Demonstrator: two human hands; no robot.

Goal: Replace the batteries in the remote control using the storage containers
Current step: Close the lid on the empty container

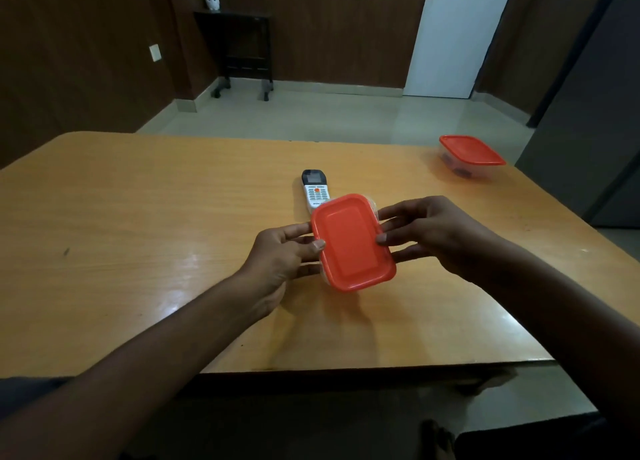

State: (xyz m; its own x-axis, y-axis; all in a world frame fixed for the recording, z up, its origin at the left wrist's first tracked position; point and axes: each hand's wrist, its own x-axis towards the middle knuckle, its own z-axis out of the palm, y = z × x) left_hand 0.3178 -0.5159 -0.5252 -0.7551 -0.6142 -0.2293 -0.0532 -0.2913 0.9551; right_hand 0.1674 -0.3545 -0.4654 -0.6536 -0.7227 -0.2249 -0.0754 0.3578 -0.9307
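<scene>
A small clear storage container with a red lid (351,241) is held above the table between both hands, its lid on and facing me. My left hand (280,255) grips its left side with the thumb on the lid's edge. My right hand (433,232) grips its right side, thumb on the lid. Just behind the container a white remote control (313,189) with a dark screen lies face up on the table; its near end is hidden by the container. A second red-lidded container (471,154) sits closed at the table's far right corner.
The wooden table (138,234) stretches wide to the left and in front of me. Beyond it are a tiled floor, a dark rolling stand (242,50) against the wall, and a white door (457,36). A grey cabinet (588,113) stands at the right.
</scene>
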